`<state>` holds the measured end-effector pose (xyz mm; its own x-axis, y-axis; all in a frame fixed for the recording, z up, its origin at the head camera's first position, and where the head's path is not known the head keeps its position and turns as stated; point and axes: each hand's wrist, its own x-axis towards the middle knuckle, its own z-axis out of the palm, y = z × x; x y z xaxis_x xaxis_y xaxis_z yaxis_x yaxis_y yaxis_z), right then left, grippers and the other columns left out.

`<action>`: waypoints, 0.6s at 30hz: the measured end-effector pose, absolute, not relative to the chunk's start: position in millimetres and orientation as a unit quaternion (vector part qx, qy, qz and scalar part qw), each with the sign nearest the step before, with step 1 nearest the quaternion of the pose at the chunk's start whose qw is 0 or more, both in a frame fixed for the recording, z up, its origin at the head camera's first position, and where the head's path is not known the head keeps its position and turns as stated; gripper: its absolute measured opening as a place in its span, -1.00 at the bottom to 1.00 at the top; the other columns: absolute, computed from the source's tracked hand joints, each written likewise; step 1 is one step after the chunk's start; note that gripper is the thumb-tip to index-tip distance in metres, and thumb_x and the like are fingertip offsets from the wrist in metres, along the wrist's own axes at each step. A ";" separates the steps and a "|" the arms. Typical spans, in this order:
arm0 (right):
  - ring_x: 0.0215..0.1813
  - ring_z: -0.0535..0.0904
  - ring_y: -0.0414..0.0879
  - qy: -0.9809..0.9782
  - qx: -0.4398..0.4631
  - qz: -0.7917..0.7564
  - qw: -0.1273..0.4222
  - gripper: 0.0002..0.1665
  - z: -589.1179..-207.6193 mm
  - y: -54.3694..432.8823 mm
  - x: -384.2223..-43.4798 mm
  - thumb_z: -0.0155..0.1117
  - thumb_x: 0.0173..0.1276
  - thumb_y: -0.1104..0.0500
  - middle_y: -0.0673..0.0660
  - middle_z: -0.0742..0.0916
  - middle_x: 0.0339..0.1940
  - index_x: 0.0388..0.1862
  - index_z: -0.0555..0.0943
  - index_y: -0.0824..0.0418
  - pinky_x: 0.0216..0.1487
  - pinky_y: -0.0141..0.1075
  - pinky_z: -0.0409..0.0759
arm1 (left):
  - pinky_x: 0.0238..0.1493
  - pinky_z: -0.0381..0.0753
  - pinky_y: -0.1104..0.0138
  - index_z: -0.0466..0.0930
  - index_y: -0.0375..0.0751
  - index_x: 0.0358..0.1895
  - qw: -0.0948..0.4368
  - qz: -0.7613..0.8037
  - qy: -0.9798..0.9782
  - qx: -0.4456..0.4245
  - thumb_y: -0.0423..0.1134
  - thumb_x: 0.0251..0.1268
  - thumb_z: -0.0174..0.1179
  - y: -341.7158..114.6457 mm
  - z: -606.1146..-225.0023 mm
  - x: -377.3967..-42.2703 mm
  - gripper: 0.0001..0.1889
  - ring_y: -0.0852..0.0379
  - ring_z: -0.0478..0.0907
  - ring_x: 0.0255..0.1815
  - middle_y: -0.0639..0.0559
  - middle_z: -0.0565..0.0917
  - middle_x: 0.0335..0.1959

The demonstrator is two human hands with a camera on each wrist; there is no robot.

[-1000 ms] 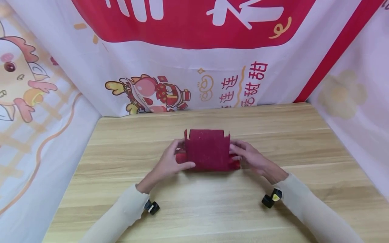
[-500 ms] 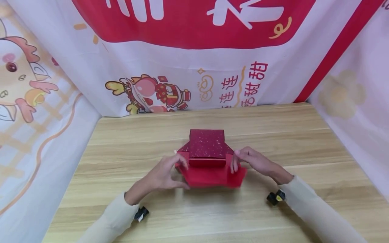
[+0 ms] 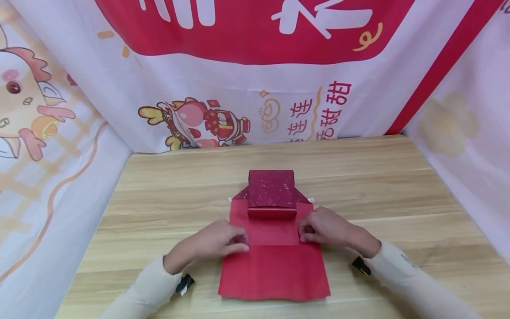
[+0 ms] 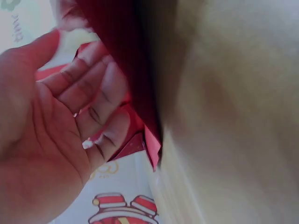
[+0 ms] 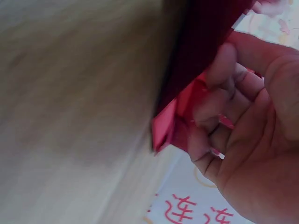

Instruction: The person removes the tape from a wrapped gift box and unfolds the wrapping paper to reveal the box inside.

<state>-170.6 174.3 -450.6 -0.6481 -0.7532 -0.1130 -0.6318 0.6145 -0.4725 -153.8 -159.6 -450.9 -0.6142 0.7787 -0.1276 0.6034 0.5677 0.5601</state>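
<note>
A box (image 3: 272, 188) with speckled dark red paper over its top sits at the far end of a sheet of red wrapping paper (image 3: 275, 272). Triangular folds of the speckled side show at both sides of the box, each ending in a small whitish bit that looks like tape (image 3: 311, 200). The rest of the sheet lies spread toward the front, creased across. My left hand (image 3: 217, 239) rests over its left edge, fingers loosely bent. Over the right edge, my right hand (image 3: 328, 228) touches the paper with bent fingers. Both wrist views show the palms, with paper behind the fingers.
Underneath is a wood-grain table (image 3: 171, 177). A white printed cloth (image 3: 235, 75) hangs behind its far edge, and more cloth (image 3: 71, 186) closes in the sides. A small black device (image 3: 185, 283) is strapped at the left wrist, another (image 3: 361, 266) at the right.
The paper that stood up over the box's front has come down toward the front and lies spread, red side up. Both hands have moved nearer the front with it. The box has stayed put.
</note>
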 end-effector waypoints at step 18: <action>0.60 0.04 0.23 0.918 -0.346 -0.114 0.154 0.34 -475.1 185.8 -165.4 0.45 0.00 -0.41 0.27 0.13 0.62 0.56 0.13 0.27 0.52 0.21 0.19 | 0.63 -0.09 0.03 -0.19 -0.29 0.58 0.197 0.063 0.904 0.374 0.32 0.35 0.02 -163.4 -478.3 -142.0 0.02 -0.19 -0.29 0.64 -0.19 -0.22 0.64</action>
<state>-165.4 185.8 -475.1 -0.7126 -0.6711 -0.2045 -0.6008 0.7343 -0.3160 -142.0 -163.4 -478.3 -0.6427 0.7013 -0.3083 0.6518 0.7121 0.2610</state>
